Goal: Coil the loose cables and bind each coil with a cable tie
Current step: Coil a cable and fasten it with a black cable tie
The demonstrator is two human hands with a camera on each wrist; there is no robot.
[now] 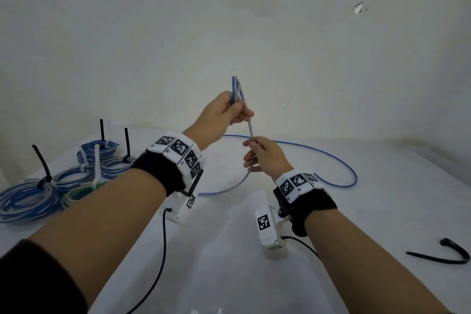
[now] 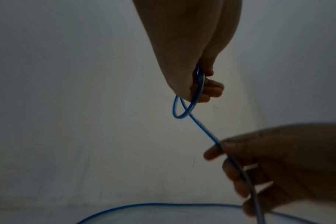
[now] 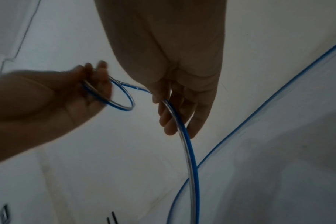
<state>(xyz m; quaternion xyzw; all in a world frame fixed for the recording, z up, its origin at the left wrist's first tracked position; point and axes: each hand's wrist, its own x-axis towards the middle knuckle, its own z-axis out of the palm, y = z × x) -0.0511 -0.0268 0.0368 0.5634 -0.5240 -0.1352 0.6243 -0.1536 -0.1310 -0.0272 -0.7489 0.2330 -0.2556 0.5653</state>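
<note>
A loose blue cable [image 1: 331, 158] lies in a wide curve on the white table [image 1: 229, 250] and rises to both hands. My left hand [image 1: 224, 112] is raised above the table and grips a small first loop of the cable [image 2: 182, 109]. Just below it, my right hand [image 1: 265, 158] has its fingers curled round the cable's running part [image 3: 184, 136], which hangs from the hand to the table. The loop [image 3: 123, 97] shows as a small ring sticking out of the left hand [image 3: 94, 91]. A loose black cable tie [image 1: 443, 257] lies at the right.
Several finished blue coils [image 1: 30, 199] bound with black and white ties [image 1: 43, 168] sit in a group at the table's left. A plain wall [image 1: 229, 20] stands close behind the table. Thin black camera leads [image 1: 163, 257] hang from both wrists.
</note>
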